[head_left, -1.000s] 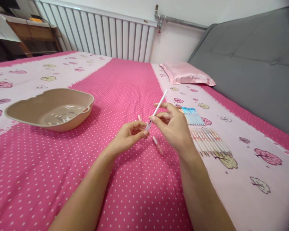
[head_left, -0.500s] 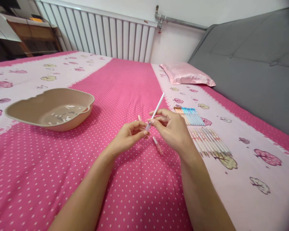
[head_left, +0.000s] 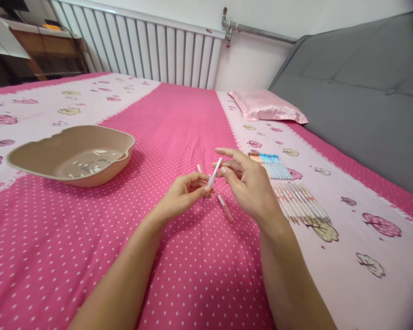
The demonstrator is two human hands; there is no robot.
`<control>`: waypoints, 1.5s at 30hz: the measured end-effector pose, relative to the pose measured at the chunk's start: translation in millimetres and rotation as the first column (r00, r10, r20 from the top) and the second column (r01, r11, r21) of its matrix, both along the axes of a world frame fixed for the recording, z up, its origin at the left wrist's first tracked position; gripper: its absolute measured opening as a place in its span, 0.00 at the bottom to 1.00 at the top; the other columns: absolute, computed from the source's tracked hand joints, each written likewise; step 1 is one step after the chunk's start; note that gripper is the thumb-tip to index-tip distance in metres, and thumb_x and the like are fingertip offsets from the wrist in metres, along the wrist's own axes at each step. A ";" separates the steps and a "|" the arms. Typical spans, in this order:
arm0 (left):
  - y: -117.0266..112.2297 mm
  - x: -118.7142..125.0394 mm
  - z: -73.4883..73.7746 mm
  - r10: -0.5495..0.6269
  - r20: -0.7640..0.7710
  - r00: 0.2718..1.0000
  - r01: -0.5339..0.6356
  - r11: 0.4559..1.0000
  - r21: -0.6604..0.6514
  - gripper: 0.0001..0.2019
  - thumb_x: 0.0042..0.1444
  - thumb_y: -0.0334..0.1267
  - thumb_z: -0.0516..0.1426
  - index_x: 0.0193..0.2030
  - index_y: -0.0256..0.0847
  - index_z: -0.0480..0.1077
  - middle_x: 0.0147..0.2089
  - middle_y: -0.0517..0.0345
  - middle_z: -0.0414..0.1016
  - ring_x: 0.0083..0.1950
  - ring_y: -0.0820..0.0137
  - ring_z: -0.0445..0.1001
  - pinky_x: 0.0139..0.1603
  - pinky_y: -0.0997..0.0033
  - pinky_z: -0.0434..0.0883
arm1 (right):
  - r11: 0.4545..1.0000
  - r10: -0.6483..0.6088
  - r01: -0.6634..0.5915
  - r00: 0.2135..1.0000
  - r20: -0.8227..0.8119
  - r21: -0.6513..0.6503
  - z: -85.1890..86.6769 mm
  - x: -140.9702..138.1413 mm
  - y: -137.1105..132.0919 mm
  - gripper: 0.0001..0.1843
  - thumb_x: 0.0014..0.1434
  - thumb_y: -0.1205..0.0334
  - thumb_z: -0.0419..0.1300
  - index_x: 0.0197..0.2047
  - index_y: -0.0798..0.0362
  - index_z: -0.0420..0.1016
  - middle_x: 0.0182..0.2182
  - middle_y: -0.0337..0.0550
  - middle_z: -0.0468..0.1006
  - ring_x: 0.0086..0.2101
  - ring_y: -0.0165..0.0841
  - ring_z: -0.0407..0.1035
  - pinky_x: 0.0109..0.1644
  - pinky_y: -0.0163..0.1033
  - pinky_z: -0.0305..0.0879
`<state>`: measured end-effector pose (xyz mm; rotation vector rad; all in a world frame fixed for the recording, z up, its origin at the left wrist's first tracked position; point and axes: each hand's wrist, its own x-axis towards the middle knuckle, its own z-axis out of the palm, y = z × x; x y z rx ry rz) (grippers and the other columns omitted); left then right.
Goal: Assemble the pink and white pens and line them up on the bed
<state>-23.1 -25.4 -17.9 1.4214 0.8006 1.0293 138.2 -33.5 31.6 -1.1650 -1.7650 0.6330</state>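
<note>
My left hand (head_left: 187, 192) pinches a slim white and clear pen (head_left: 214, 173) between thumb and fingers. The pen is tilted, its white end up and to the right and its thin dark tip down. My right hand (head_left: 244, 181) is just right of the white end, index finger stretched out and thumb apart from it; whether a fingertip touches the pen is unclear. Below the hands lies a pink-and-clear pen piece (head_left: 225, 208), perhaps a cap. Another pinkish piece (head_left: 199, 168) lies behind my left fingers, partly hidden.
On the right, a row of orange and blue pens (head_left: 275, 166) lies above a row of pale pens (head_left: 301, 204). At left sits a beige basin (head_left: 30, 160) with small white pieces in it. A pink pillow (head_left: 268, 106) rests by the grey headboard (head_left: 358, 91).
The white stick reached far above my left hand before; now much less of it shows. My right hand has loosened its pinch on it, and the index finger has lifted and straightened.
</note>
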 end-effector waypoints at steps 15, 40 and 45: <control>3.1 -1.3 -0.3 0.231 0.073 0.970 -0.231 0.973 -0.009 0.12 0.50 0.39 0.62 0.40 0.35 0.71 0.36 0.53 0.78 0.37 0.70 0.76 0.42 0.68 0.72 | 0.995 -0.100 0.100 0.995 -0.006 -0.016 -6.9 -0.5 7.2 0.25 0.57 0.70 0.54 0.58 0.50 0.66 0.44 0.47 0.78 0.40 0.34 0.74 0.46 0.45 0.69; 8.2 -2.3 0.2 0.592 0.059 0.804 -0.591 0.806 -0.032 0.11 0.44 0.35 0.62 0.35 0.35 0.69 0.29 0.57 0.75 0.30 0.71 0.75 0.31 0.71 0.70 | 0.835 0.263 0.214 0.655 0.708 -0.507 -31.0 13.3 23.2 0.11 0.39 0.71 0.65 0.14 0.52 0.68 0.16 0.42 0.74 0.21 0.34 0.70 0.22 0.34 0.59; 6.2 0.0 3.0 0.595 0.034 0.803 -0.593 0.804 -0.042 0.11 0.44 0.36 0.62 0.35 0.35 0.69 0.29 0.57 0.75 0.30 0.70 0.75 0.31 0.72 0.70 | 0.920 0.091 0.145 0.825 0.558 -0.364 -28.3 19.7 23.9 0.06 0.44 0.71 0.62 0.26 0.52 0.71 0.22 0.40 0.76 0.25 0.33 0.71 0.25 0.33 0.58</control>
